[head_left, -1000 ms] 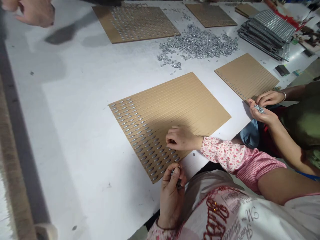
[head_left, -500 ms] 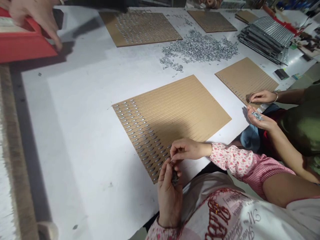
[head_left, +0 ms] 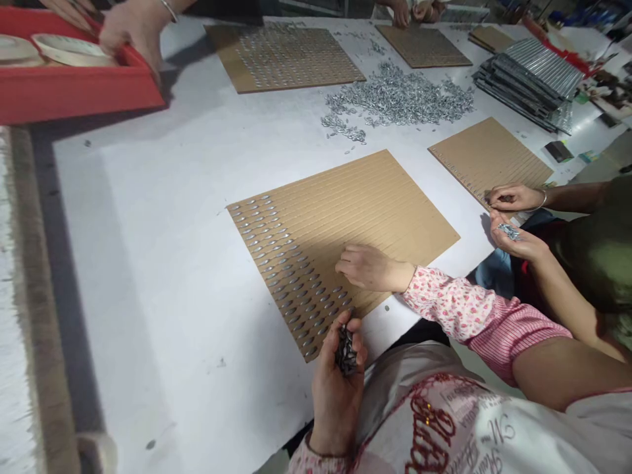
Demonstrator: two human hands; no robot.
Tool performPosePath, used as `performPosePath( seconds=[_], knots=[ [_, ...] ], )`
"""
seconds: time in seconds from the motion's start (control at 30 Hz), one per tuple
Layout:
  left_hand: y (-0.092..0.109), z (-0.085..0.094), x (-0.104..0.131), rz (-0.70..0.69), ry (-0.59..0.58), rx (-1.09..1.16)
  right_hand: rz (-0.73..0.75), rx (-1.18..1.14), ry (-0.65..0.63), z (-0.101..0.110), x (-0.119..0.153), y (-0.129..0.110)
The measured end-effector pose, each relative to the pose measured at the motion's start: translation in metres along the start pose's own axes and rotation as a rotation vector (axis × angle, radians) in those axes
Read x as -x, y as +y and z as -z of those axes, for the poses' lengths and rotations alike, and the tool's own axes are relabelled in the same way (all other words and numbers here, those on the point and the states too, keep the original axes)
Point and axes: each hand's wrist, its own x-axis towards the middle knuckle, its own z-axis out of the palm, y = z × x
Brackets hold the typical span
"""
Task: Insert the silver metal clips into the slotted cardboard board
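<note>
My left hand [head_left: 338, 382] cups a heap of small pointed-oval metal pieces [head_left: 347, 349], its fingers curled round them at the board's near corner. Above the brown grooved board [head_left: 385, 191], my right hand [head_left: 368, 266] is closed with the fingertips turned down towards the surface. Whatever those fingers hold is hidden. Rows of grey metal pieces [head_left: 289, 276] lie in the grooves along the board's left side, while its right part shows bare grooves.
A heap of loose metal pieces [head_left: 399, 95] lies beyond the board. To the right, a co-worker's hands [head_left: 518, 240] work at another board [head_left: 494, 151]. At the upper left, another person's hand [head_left: 133, 33] grips a red bin [head_left: 79, 95]. Dark metal strips [head_left: 523, 85] are stacked at the far right.
My right hand has left my left hand and moved up over the board. My left hand has opened slightly, showing its pieces. The red bin has shifted right in view.
</note>
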Motion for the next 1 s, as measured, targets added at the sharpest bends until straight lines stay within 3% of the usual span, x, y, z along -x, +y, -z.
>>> performPosePath(
  seconds=[0.17, 0.37, 0.53, 1.0],
  knots=[
    [-0.001, 0.0, -0.001, -0.045, -0.048, -0.063, -0.044, -0.297, 0.105, 0.004, 0.004, 0.002],
    [-0.004, 0.002, -0.002, -0.035, -0.09, -0.102, -0.174, -0.736, 0.111, 0.001, 0.002, -0.007],
    [-0.007, 0.007, -0.003, -0.048, -0.063, -0.111, -0.177, -0.596, 0.262, -0.015, -0.006, -0.011],
    [-0.007, 0.007, -0.003, -0.066, -0.048, -0.1, -0.267, -0.286, 0.393, -0.043, -0.008, -0.023]
  ],
)
